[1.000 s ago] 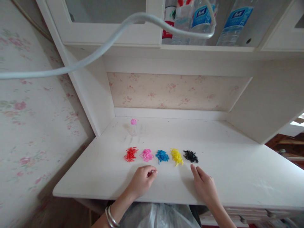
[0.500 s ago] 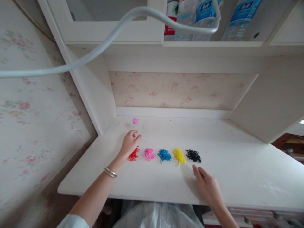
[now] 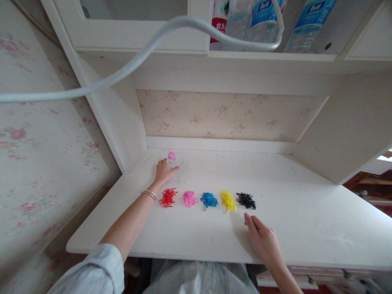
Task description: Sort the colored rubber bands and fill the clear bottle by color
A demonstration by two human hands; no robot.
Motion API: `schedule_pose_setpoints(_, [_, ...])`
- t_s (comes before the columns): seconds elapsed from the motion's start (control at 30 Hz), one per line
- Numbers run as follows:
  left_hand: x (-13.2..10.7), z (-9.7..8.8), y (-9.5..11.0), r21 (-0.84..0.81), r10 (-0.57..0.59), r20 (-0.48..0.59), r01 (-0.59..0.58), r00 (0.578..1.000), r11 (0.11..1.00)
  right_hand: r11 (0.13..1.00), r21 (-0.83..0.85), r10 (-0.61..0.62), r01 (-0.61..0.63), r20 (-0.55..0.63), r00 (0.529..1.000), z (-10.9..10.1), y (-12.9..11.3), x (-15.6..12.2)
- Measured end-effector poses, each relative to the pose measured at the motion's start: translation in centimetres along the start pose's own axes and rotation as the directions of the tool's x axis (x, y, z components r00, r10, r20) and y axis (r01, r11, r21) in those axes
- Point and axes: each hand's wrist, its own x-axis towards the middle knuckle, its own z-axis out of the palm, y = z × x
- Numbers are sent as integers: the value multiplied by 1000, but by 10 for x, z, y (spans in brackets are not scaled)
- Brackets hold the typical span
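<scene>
A small clear bottle with a pink cap (image 3: 172,158) stands near the back left of the white desk (image 3: 306,220). My left hand (image 3: 163,171) reaches out to it, fingers curled round its lower part. In a row in front lie little piles of elastic bands: red (image 3: 168,197), pink (image 3: 188,199), blue (image 3: 209,200), yellow (image 3: 228,201) and black (image 3: 246,200). My right hand (image 3: 260,239) rests flat on the desk just in front of the black pile, fingers stretched out, holding nothing.
A grey hose (image 3: 122,73) arcs across above the desk. Water bottles (image 3: 306,24) stand on the shelf overhead. White side panels (image 3: 122,122) close the desk alcove at left and right. Flowered wallpaper (image 3: 226,114) covers the back.
My left hand has moved from the desk's front edge, past the red pile, back to the pink-capped bottle and closed around it. My right hand has stayed put.
</scene>
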Motion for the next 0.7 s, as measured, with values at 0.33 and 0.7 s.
schedule_pose_setpoints(0.33, [-4,3,11,-65,119,91,-113,989,991,1000,4,23,-23,24,999,0,-1,2])
schedule_pose_setpoints(0.7, [-39,21,79,-81,325,178,-315,929,946,994,-52,-89,94,96,991,-12,-24,29])
